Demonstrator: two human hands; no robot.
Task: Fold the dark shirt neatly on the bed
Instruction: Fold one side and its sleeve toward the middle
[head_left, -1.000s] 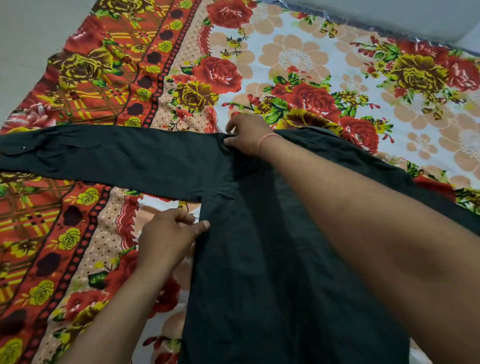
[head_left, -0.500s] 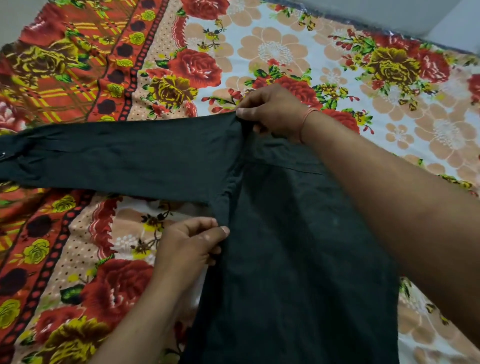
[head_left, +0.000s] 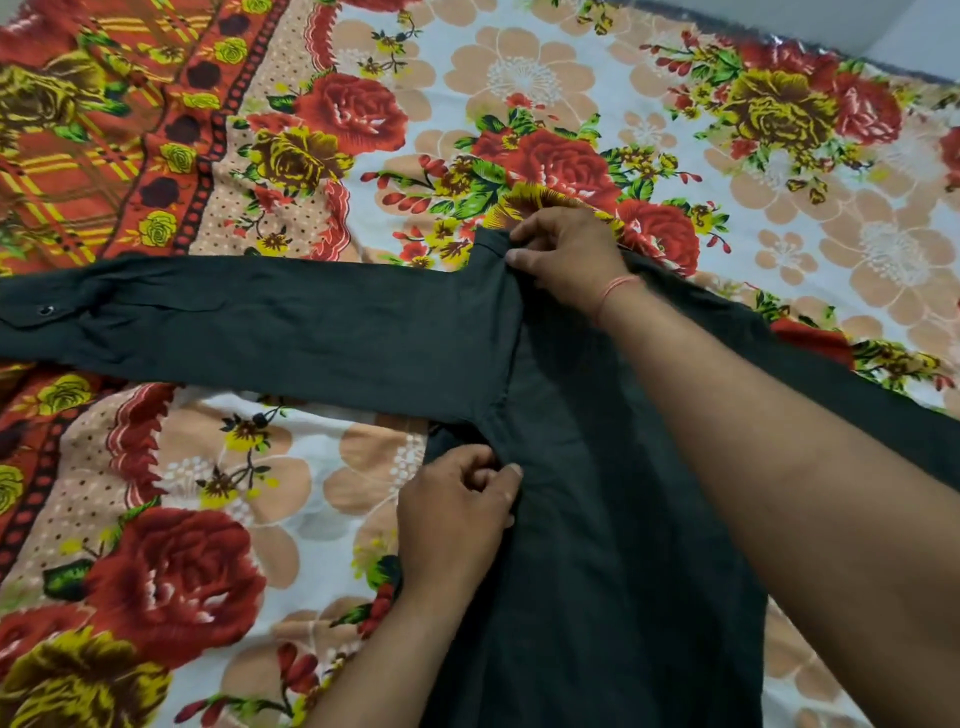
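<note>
shirt hem: cut off below | right sleeve: under forearm | cuff: cropped left

Left grip and right grip pinched closed

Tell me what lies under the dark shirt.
The floral bedsheet runs under the dark shirt on every visible side. Whatever lies directly beneath its body and sleeve is covered.

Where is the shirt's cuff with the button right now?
In the head view the cuff lies at the far left edge, at the end of the sleeve stretched flat across the floral bedsheet, well away from both hands.
</note>
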